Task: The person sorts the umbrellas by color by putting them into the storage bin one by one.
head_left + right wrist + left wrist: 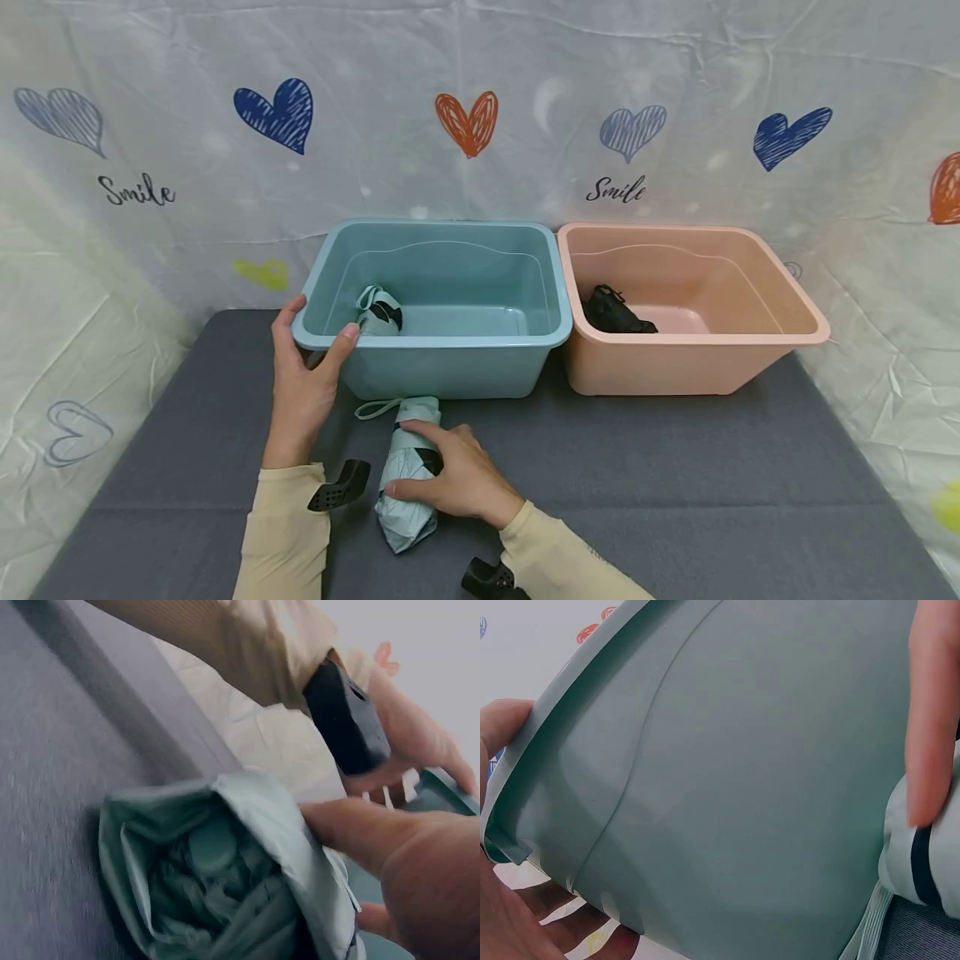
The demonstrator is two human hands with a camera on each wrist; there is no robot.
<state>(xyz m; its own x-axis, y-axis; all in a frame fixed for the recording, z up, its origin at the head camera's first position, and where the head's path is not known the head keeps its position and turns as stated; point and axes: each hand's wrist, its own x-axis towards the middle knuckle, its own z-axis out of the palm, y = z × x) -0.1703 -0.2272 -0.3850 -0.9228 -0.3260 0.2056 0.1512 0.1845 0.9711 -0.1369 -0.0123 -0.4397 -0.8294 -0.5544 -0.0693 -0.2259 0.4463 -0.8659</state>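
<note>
A pale green folded umbrella (408, 521) with a black band and a wrist loop lies in front of the blue-green bin (450, 367). My right hand (468, 475) holds it from the right, thumb and index finger across its top. In the right wrist view, the loose fabric end of the umbrella (255, 825) faces the camera. My left hand (303, 387) grips the bin's front left corner, thumb on the front rim and fingers at the left side. Inside that bin is a similar pale green rolled item (380, 312) with a loop, partly hidden by the front wall.
A pink bin (652, 362) stands against the blue-green one on the right, with a black, corded bundle (615, 310) inside. Both bins sit at the back of the grey table (675, 492), before a printed cloth (540, 167). Dark wrist devices (341, 486) are on both sleeves.
</note>
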